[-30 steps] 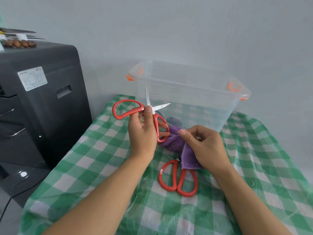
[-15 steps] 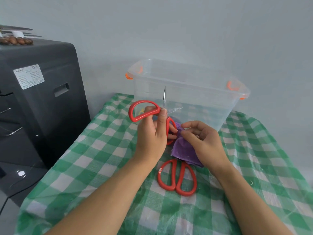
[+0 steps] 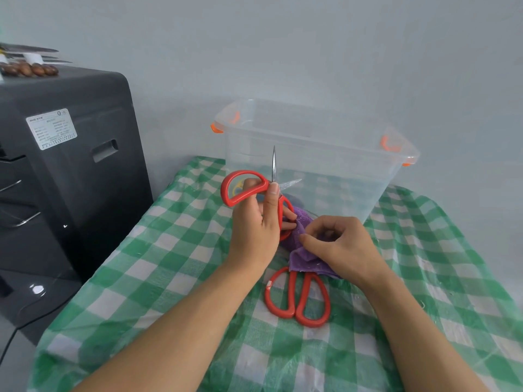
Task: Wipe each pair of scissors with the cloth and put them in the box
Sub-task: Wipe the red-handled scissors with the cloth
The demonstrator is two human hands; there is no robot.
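A pale grey wall backs the table, which is covered by a green-and-white checked cloth (image 3: pixel 158 267). My left hand (image 3: pixel 256 230) curls around the red handles of an opened pair of scissors (image 3: pixel 249 188), one blade pointing to twelve o'clock, the other toward two. At four o'clock from it, my right hand (image 3: pixel 339 247) pinches the purple cloth (image 3: pixel 304 260) just beside the lower handle. A second pair of red scissors (image 3: pixel 298 298) lies on the table at six o'clock from the cloth, partly under it. The clear box (image 3: pixel 311 154) stands at twelve o'clock, and a black machine (image 3: pixel 65 165) sits at nine o'clock.
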